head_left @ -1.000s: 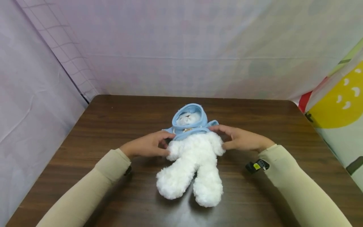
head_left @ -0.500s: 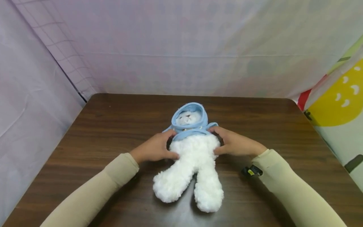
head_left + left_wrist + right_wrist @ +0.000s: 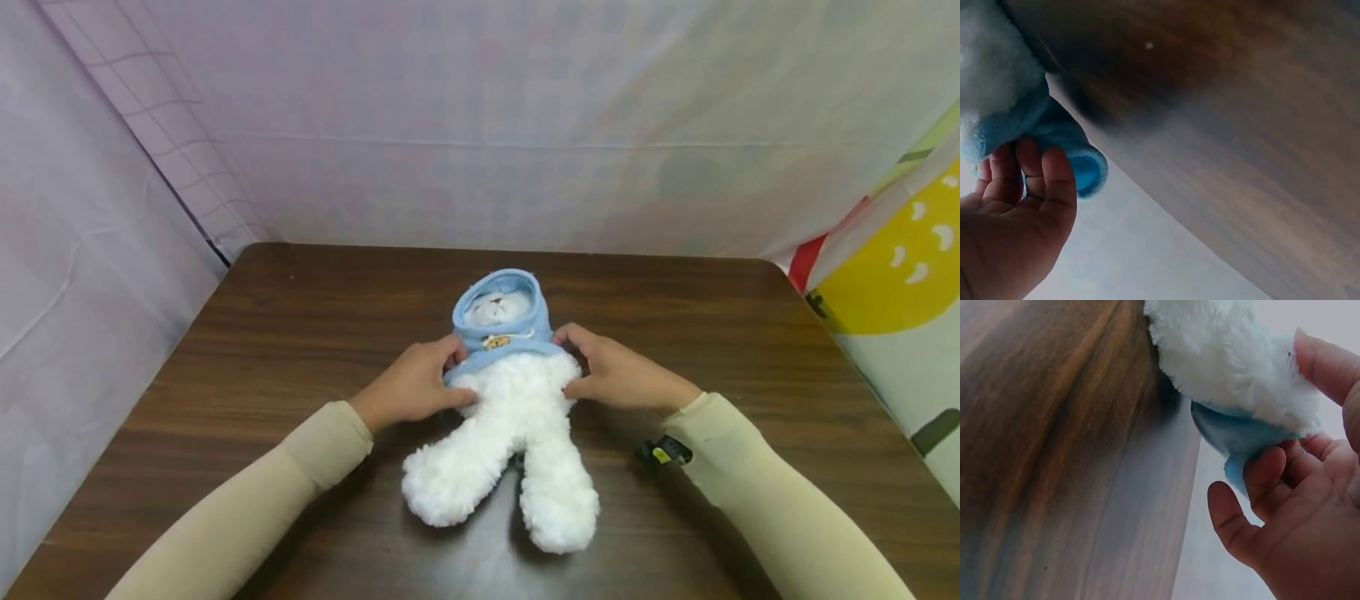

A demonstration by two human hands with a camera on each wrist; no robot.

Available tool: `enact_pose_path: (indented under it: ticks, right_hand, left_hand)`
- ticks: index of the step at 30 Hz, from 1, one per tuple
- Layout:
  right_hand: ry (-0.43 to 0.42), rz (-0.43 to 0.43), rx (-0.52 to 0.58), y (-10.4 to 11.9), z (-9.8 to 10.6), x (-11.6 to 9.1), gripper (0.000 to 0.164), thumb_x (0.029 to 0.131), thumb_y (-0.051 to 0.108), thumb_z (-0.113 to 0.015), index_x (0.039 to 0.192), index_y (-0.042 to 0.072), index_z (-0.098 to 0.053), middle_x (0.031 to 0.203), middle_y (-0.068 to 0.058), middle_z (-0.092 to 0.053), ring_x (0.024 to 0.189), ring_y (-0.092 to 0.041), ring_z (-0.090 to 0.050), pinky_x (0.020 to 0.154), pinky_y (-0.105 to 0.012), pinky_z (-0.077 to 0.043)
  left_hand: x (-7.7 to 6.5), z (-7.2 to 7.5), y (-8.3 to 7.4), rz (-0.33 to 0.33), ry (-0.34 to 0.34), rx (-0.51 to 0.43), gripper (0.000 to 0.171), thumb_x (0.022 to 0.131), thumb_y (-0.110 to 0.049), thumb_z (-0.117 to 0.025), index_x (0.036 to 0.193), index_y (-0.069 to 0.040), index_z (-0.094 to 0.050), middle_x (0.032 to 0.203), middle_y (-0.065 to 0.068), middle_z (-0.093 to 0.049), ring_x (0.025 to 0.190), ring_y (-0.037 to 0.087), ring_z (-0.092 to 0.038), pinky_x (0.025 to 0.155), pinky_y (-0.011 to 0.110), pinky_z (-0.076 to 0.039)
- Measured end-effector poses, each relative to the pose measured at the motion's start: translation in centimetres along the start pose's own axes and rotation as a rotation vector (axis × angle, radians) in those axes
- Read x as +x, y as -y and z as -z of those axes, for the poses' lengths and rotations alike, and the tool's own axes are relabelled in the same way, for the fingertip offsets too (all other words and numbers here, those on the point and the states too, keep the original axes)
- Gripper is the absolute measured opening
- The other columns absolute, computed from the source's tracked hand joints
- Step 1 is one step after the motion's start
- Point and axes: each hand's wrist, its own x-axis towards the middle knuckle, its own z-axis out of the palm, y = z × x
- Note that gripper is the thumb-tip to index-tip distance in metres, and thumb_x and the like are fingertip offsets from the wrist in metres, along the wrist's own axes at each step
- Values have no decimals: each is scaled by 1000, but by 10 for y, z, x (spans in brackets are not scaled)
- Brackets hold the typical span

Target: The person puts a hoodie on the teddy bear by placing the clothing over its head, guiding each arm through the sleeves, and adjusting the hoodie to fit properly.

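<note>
A white plush toy (image 3: 517,400) lies on its back, legs toward me, with a light blue hoodie (image 3: 502,329) around its head and upper chest. Its face shows through the hood opening. My left hand (image 3: 412,383) grips the toy's left-hand side in the head view, thumb on the white fur. In the left wrist view its fingers curl against the blue cloth (image 3: 1041,128). On the other side my right hand (image 3: 626,367) holds the toy between thumb and fingers. The right wrist view shows that thumb at the fur (image 3: 1235,369) and fingertips touching the blue edge (image 3: 1235,428).
The toy rests on a brown wooden table (image 3: 337,292). A pale curtain (image 3: 480,125) hangs behind it, and a cloth with a yellow print (image 3: 892,283) hangs at the right. A black strap piece (image 3: 663,452) hangs by the right cuff.
Both hands have moved inward on the toy. The hoodie's sleeves, which stuck out at the sides, are tucked from sight, and its hem lies lower at the left. The front patch shows again.
</note>
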Motion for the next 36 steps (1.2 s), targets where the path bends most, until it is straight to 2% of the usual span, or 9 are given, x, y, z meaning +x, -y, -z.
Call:
enact_pose_path:
  ticks: [9,12,17,22,26,29,31,34,36]
  right_hand:
    - [-114,29,-34,0,-1,0,43,84,3,-72,120,12,-50,102,-6,-60,84,-20,-56,72,-35,-48]
    - [-222,67,-71,0,-3,1,30,85,-1,-67,107,13,-54,86,-3,-56,72,-18,-52,63,-32,-45]
    - [-302,134,-106,-2,-6,5,19,91,-6,-61,88,11,-53,82,-3,-50,77,-18,-49,68,-32,-42]
    - [-312,168,-105,2,0,7,20,90,-4,-65,107,2,-56,101,-10,-54,90,-23,-52,77,-39,-45]
    - [-495,223,-98,11,9,10,19,91,1,-64,109,2,-60,103,-11,-55,88,-26,-53,76,-39,-44]
    - [-611,162,-36,16,17,14,15,99,13,-58,109,4,-61,104,-10,-56,88,-25,-52,74,-38,-42]
    - [-601,75,17,18,22,18,23,104,22,-50,115,5,-61,108,-10,-59,89,-26,-53,75,-38,-42]
    - [-471,-32,78,15,26,23,30,107,21,-42,127,5,-58,117,-11,-63,97,-26,-57,80,-43,-46]
    - [-377,-54,72,11,26,25,31,105,13,-43,132,5,-56,121,-12,-63,103,-26,-59,82,-43,-48]
  left_hand:
    - [6,0,-4,-17,-50,31,32,85,-24,-81,91,-14,-51,69,0,-46,60,11,-39,58,28,-36]
    - [8,1,-6,-36,-113,72,31,84,-21,-81,90,-13,-52,68,0,-48,61,12,-42,58,29,-37]
    - [12,6,-7,-27,-188,128,26,87,-21,-78,93,-11,-55,71,-1,-51,65,16,-46,62,32,-40]
    - [13,11,-6,-12,-122,139,26,90,-22,-76,102,-10,-56,76,2,-49,72,18,-47,67,34,-40]
    - [13,13,-2,12,-69,109,30,91,-23,-75,110,-9,-57,88,2,-54,81,18,-51,73,34,-44]
    - [13,13,0,27,-45,94,33,91,-24,-74,115,-9,-57,96,3,-56,86,19,-52,77,35,-45]
    - [13,14,0,31,-34,95,36,92,-24,-73,119,-8,-57,101,5,-57,90,20,-53,80,36,-46]
    - [13,14,1,40,-4,104,43,91,-23,-69,128,-5,-56,114,10,-58,98,22,-54,87,39,-47]
    - [12,14,1,35,21,114,52,88,-22,-67,135,-3,-53,122,14,-56,105,23,-54,93,40,-46]
